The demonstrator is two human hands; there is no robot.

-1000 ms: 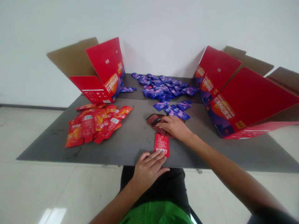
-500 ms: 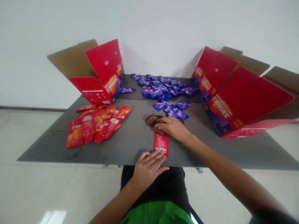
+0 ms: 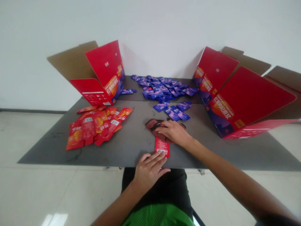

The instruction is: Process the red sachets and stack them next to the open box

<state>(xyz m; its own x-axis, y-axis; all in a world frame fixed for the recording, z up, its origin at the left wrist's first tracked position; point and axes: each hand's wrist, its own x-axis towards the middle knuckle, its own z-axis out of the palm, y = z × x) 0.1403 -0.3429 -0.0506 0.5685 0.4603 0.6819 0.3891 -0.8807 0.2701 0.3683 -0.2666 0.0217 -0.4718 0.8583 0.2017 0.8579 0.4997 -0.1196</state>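
Grip open: left hand point(image 3: 149, 171) on sachet point(image 3: 162, 148), right hand point(image 3: 174, 131) on pouch point(image 3: 156, 127), cartons point(image 3: 249, 97) open.

Glossy plastic sachet point(image 3: 162, 147), scuffed matt tabletop point(image 3: 131, 153), cardboard carton point(image 3: 249, 97).

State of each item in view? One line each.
Left hand: flat, fingers on lower end of red sachet.
Right hand: flat, resting on dark red crumpled item.
Orange-red sachets: loose overlapping pile.
Purple sachets: loose heap, a few spread nearer.
Left red carton: open, flaps up.
Right red cartons: two, open, tilted.
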